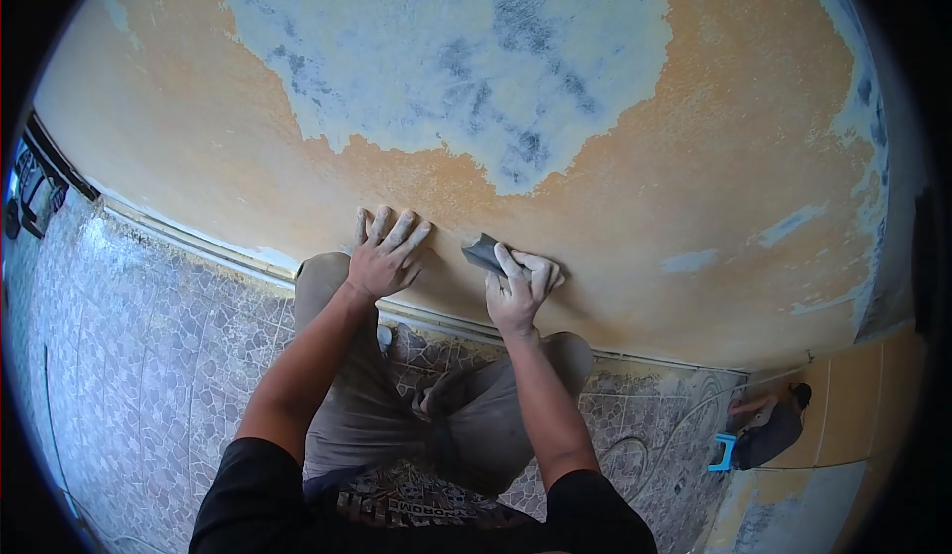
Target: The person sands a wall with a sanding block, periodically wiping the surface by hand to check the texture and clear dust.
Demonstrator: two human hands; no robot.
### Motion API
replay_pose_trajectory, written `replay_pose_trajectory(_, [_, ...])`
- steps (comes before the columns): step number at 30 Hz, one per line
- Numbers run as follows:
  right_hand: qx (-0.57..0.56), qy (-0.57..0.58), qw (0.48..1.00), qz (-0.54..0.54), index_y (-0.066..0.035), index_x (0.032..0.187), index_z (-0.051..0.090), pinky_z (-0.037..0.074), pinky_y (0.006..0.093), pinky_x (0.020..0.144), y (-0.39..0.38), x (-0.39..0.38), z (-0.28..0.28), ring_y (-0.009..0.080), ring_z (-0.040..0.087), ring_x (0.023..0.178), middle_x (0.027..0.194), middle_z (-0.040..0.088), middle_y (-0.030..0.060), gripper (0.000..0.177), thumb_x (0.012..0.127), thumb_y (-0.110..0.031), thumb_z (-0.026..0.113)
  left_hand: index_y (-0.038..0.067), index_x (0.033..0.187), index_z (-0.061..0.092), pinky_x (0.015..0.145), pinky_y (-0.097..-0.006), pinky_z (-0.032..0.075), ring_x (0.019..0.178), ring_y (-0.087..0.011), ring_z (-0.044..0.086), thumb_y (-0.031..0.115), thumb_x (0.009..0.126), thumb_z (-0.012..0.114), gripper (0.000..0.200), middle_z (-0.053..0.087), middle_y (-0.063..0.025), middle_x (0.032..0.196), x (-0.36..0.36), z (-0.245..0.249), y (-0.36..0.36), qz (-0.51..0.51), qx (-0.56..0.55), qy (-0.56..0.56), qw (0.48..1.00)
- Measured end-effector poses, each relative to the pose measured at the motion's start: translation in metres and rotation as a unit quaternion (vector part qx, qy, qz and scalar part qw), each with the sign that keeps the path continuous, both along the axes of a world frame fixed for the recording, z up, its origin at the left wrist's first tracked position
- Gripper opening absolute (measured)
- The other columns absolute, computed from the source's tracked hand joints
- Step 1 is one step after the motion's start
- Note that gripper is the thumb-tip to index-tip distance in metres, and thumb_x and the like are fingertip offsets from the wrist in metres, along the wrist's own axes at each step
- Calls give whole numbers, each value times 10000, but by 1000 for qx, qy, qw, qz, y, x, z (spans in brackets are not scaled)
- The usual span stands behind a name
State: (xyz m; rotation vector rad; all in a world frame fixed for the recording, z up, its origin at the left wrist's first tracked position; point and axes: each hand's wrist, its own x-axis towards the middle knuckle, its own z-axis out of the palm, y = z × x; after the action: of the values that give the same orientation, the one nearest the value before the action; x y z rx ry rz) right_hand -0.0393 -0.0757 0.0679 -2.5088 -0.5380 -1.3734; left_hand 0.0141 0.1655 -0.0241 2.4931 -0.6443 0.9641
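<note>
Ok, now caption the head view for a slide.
Left hand spread on a patchy orange wall, right hand holding a dark pad against it.

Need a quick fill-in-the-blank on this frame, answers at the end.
1. The dark piece is held in the person's ____ hand.
2. The left hand rests on the wall, its fingers pointing ____ in the picture.
3. The small stool beside the other person is ____.

Missing words: right; up; blue.
</note>
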Motion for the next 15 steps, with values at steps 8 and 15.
replay_pose_trajectory(8, [297, -152, 942, -46, 36, 1302, 603, 526, 356, 811, -4, 18, 93, 219, 535, 966, 1116, 487, 105, 556, 800, -49, 827, 294, 1448, 524, 1136, -724, 163, 1405, -425, 352, 439, 757, 744, 740, 437, -71, 1523, 1, -14, -4, 11, 0, -30, 999])
replay_pose_trajectory(15, [180, -82, 980, -8, -47, 1233, 686, 484, 399, 819, -6, 1, 50, 252, 550, 951, 1068, 528, 82, 521, 731, -24, 821, 300, 1448, 524, 1141, -716, 171, 1405, -427, 371, 450, 770, 740, 728, 436, -67, 1534, 0, -7, -2, 7, 6, -14, 1000])
